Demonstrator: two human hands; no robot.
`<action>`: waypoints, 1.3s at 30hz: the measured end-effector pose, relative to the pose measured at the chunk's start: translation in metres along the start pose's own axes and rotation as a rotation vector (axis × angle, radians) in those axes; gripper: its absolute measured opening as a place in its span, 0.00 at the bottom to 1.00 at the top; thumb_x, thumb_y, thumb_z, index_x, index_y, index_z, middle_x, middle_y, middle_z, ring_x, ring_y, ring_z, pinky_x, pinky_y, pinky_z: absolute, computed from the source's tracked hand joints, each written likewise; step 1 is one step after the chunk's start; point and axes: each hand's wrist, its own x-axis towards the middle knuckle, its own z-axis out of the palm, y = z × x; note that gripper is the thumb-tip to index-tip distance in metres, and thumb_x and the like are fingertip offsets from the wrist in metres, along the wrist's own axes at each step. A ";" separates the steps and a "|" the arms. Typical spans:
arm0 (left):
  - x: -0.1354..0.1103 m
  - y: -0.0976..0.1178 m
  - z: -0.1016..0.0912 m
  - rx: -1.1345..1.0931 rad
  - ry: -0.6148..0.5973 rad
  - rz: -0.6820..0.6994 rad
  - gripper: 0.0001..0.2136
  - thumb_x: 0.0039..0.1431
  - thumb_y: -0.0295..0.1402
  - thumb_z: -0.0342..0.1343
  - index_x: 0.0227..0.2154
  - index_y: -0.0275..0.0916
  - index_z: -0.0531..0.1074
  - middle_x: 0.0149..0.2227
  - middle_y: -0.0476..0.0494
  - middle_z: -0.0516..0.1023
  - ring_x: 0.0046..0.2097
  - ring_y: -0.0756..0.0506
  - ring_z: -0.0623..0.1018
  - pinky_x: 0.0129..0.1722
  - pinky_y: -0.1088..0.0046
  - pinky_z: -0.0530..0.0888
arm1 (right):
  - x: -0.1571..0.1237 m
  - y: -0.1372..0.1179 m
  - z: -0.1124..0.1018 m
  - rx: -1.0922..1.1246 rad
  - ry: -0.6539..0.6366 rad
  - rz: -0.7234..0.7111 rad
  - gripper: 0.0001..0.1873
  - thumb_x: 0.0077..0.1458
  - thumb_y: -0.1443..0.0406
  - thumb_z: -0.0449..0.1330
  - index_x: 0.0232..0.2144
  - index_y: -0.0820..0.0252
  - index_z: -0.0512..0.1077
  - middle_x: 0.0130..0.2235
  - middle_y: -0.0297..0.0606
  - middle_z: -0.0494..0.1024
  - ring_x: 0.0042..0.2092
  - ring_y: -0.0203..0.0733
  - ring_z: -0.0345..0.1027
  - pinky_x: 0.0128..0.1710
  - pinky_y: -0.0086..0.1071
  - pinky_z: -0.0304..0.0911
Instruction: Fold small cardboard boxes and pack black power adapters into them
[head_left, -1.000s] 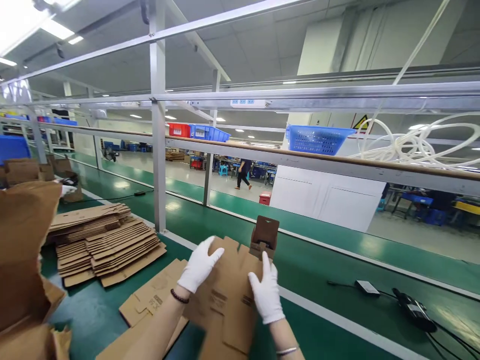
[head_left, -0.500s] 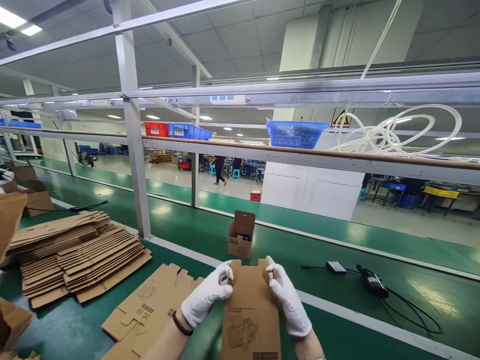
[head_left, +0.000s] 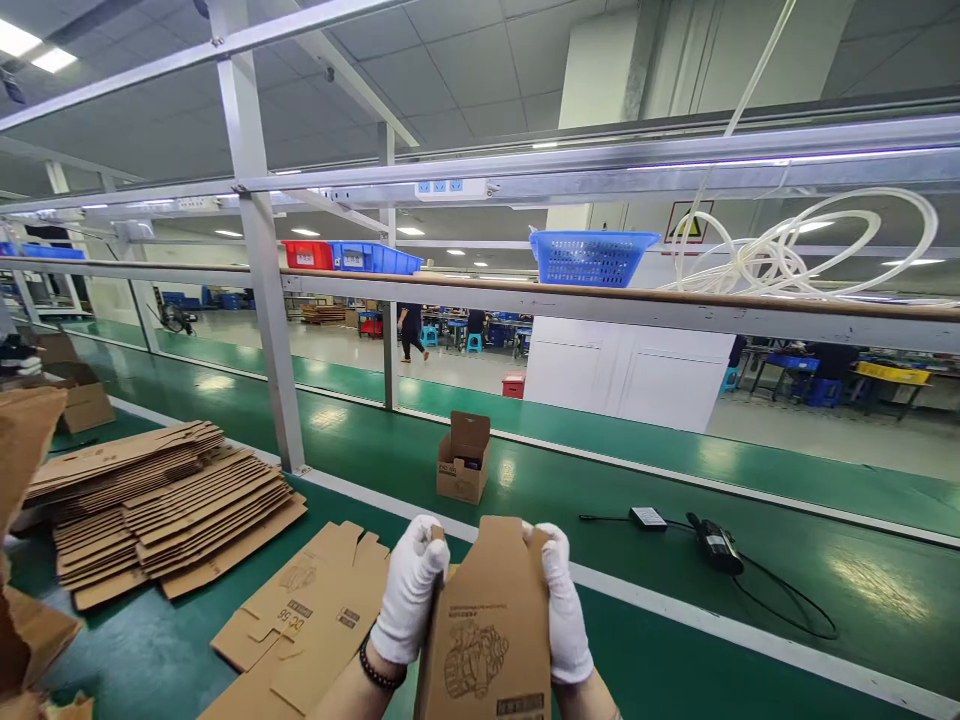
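A brown cardboard box (head_left: pixel 487 630) with a printed line drawing is between my hands, its top flaps raised. My left hand (head_left: pixel 411 585), in a white glove, pinches the flap at its left side. On the right, my right hand (head_left: pixel 562 605), also gloved, grips the opposite side flap with the fingers partly behind it. The box's lower part runs out of the frame. Left of my left wrist lie flat printed cardboard blanks (head_left: pixel 307 610). Beyond my hands an open small carton (head_left: pixel 463 470) stands on the green belt with something dark inside.
Flat cartons are stacked (head_left: pixel 180 510) at the left. A black device with a cable (head_left: pixel 716 545) lies on the belt at right. A metal post (head_left: pixel 262 250) rises ahead, and a shelf bears a blue basket (head_left: pixel 592 258) and coiled white tubing (head_left: pixel 780 250). A person (head_left: pixel 411 330) walks far behind.
The box has turned from flatter to opened out, showing its side. My hands have drawn in around its flaps. The belt's carton and device have shifted left in view.
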 end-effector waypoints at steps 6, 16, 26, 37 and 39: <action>0.009 0.026 -0.001 -0.055 0.117 0.099 0.29 0.35 0.56 0.70 0.33 0.39 0.68 0.28 0.50 0.70 0.29 0.48 0.71 0.31 0.73 0.70 | -0.011 -0.013 0.015 -0.193 -0.280 0.066 0.34 0.52 0.45 0.63 0.57 0.50 0.66 0.58 0.42 0.71 0.58 0.54 0.66 0.58 0.48 0.61; -0.015 0.018 0.002 0.086 -0.319 0.078 0.28 0.58 0.61 0.46 0.49 0.45 0.73 0.68 0.42 0.54 0.66 0.34 0.59 0.64 0.54 0.58 | -0.010 -0.015 -0.010 -0.700 -0.081 -0.459 0.20 0.55 0.46 0.61 0.41 0.52 0.76 0.56 0.44 0.70 0.59 0.56 0.62 0.59 0.51 0.59; -0.022 0.029 0.009 0.304 -0.283 0.257 0.19 0.63 0.49 0.48 0.27 0.39 0.67 0.44 0.39 0.71 0.49 0.38 0.72 0.53 0.59 0.68 | -0.021 -0.018 0.003 -0.836 0.006 -0.567 0.16 0.63 0.53 0.54 0.43 0.55 0.73 0.49 0.44 0.77 0.52 0.52 0.70 0.55 0.48 0.65; -0.030 0.017 -0.005 0.507 -0.197 0.428 0.15 0.69 0.39 0.42 0.43 0.42 0.74 0.60 0.39 0.67 0.59 0.41 0.71 0.60 0.60 0.67 | -0.019 -0.015 -0.008 -0.998 -0.022 -0.635 0.17 0.64 0.56 0.52 0.39 0.55 0.79 0.54 0.45 0.75 0.54 0.54 0.70 0.54 0.50 0.67; -0.031 0.019 -0.004 0.504 -0.183 0.386 0.17 0.69 0.41 0.41 0.40 0.41 0.74 0.59 0.37 0.69 0.58 0.41 0.72 0.60 0.59 0.67 | -0.019 -0.015 -0.005 -0.997 -0.010 -0.622 0.17 0.63 0.55 0.53 0.35 0.56 0.79 0.51 0.46 0.77 0.53 0.55 0.71 0.53 0.50 0.68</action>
